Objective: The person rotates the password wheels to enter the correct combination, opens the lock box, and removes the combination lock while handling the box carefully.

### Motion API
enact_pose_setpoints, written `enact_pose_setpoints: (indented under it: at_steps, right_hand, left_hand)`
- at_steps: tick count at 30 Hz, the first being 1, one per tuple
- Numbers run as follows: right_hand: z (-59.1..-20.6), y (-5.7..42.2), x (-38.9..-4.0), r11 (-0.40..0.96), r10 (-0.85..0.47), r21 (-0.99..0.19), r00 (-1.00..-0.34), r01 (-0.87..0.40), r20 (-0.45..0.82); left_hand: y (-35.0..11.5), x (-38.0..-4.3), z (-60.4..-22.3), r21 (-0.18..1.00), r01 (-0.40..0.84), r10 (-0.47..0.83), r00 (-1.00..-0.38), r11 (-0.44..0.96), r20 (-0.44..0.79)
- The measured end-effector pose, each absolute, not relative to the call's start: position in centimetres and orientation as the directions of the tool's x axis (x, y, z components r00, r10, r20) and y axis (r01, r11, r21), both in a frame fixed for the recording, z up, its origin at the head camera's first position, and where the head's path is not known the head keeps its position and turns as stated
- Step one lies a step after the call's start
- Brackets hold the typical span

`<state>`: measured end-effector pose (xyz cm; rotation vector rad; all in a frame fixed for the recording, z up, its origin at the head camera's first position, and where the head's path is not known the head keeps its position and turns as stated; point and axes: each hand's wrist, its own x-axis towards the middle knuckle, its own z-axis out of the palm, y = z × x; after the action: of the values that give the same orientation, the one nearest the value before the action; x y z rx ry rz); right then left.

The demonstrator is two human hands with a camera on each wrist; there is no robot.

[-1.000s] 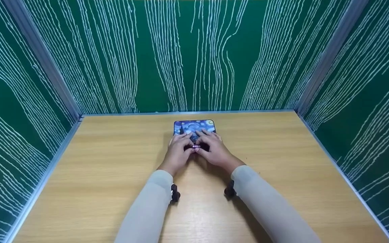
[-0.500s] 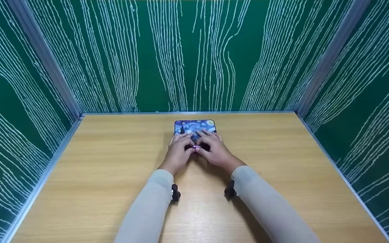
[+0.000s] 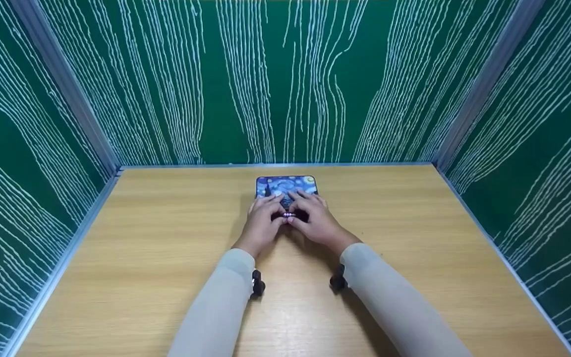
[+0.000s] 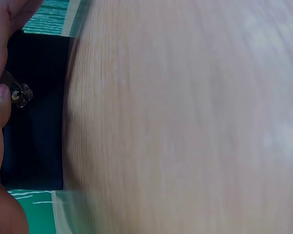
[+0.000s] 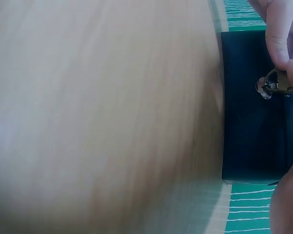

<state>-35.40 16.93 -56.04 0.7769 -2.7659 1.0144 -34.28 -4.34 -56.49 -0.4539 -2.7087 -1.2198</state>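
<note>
A dark box (image 3: pixel 285 183) with a swirling blue night-sky painting on its lid sits near the table's far edge. Its plain dark front fills part of both wrist views. A small brass-coloured padlock (image 5: pixel 283 82) hangs by its shackle from a metal latch (image 5: pixel 262 87) on that front. My left hand (image 3: pixel 259 223) pinches the padlock from the left between thumb and forefinger. From the other side my right hand (image 3: pixel 316 220) pinches it likewise, the thumbs close together. The other fingers of both hands lie over the lid. Fingertips hide much of the padlock's body.
The box stands on a light wooden table (image 3: pixel 166 238). Green panels (image 3: pixel 295 144) with wavy white lines rise behind and at both sides, joined by grey corner posts (image 3: pixel 484 84). Dark wrist-worn devices (image 3: pixel 257 284) hang under the sleeves.
</note>
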Motion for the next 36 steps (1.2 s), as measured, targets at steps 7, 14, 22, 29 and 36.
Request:
enact_pose_setpoints:
  at_steps: [7,14,22,29,36]
  right_hand:
    - [-56.09,16.87,-35.43,0.663,-0.425,-0.576,-0.874,-0.477,0.234]
    - [-55.94,16.89,-35.32,0.669,-0.424,-0.574,-0.876,-0.473,0.229]
    - [-55.86,16.95,-35.32,0.66,-0.437,-0.567,-0.866,-0.493,0.245]
    - [-55.84,17.05,-35.37,0.654,-0.448,-0.563,-0.858,-0.505,0.25]
    - [-55.88,17.06,-35.29,0.648,-0.451,-0.563,-0.854,-0.512,0.259]
  left_hand:
    - [-4.36,-34.09,-56.33,0.718,0.3,0.208,-0.954,0.628,0.216]
    - [-4.42,-34.16,-56.37,0.716,0.305,0.209,-0.952,0.628,0.222]
    - [-4.34,-34.35,-56.51,0.687,0.35,0.224,-0.937,0.637,0.269]
    - [-4.31,-34.25,-56.4,0.686,0.343,0.224,-0.939,0.642,0.259]
    - [-4.32,-34.01,-56.27,0.697,0.314,0.22,-0.95,0.645,0.223]
